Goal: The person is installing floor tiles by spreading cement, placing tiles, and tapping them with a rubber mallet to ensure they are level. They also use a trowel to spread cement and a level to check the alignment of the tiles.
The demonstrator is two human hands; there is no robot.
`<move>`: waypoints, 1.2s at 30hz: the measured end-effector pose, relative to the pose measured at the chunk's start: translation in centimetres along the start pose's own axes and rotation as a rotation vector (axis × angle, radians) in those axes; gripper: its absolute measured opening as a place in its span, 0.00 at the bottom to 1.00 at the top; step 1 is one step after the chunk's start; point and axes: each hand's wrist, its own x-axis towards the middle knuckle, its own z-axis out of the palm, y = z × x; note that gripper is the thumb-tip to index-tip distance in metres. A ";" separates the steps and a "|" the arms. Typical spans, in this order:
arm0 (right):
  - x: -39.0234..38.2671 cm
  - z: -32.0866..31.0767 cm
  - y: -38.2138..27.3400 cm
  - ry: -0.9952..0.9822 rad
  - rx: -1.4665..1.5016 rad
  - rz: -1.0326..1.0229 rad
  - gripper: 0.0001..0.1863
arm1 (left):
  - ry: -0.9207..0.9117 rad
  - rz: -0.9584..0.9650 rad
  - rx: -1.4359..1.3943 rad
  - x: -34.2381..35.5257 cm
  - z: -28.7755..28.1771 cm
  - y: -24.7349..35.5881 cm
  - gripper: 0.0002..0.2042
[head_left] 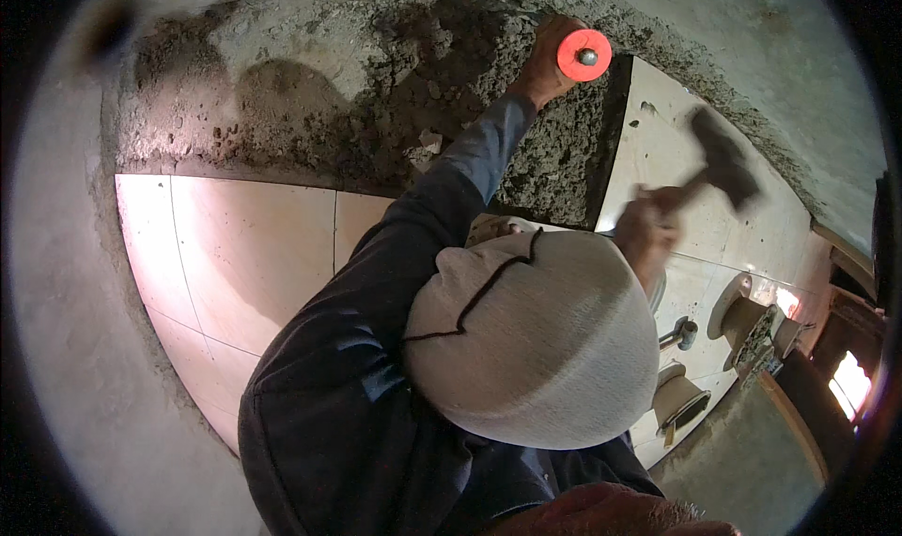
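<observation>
My left hand (pixel 547 71) reaches out to the top centre over a rough patch of dark grey mortar (pixel 554 165). It is closed on a chisel (pixel 587 57) seen nearly end-on, with a round red hand guard around its metal striking end. The chisel's tip is hidden below the guard and fist. To the right, my right hand (pixel 646 228) is closed round the handle of a hammer (pixel 725 160); hand and hammer are smeared by motion. The hammer head hangs right of the chisel and apart from it. A beige cloth covering (pixel 536 348) hides my right forearm.
Cream tiles border the mortar on the left (pixel 258 245) and right (pixel 700 174). A pale chip (pixel 430 141) lies on the mortar. At right are a metal pipe fitting (pixel 684 334) and flanged, spool-like pieces (pixel 742 322). Grey plastered surfaces (pixel 103 348) surround the area.
</observation>
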 end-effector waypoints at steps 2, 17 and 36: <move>1.5 -1.0 -4.9 0.076 0.044 -0.342 0.10 | -0.008 0.053 -0.001 0.1 0.3 0.0 0.20; 2.0 6.2 6.3 -0.175 -0.054 0.167 0.12 | -0.088 0.064 -0.089 -1.7 0.4 -3.8 0.24; 2.0 -4.8 -9.8 0.030 0.169 -0.870 0.19 | -0.481 0.081 0.006 1.4 1.5 2.4 0.13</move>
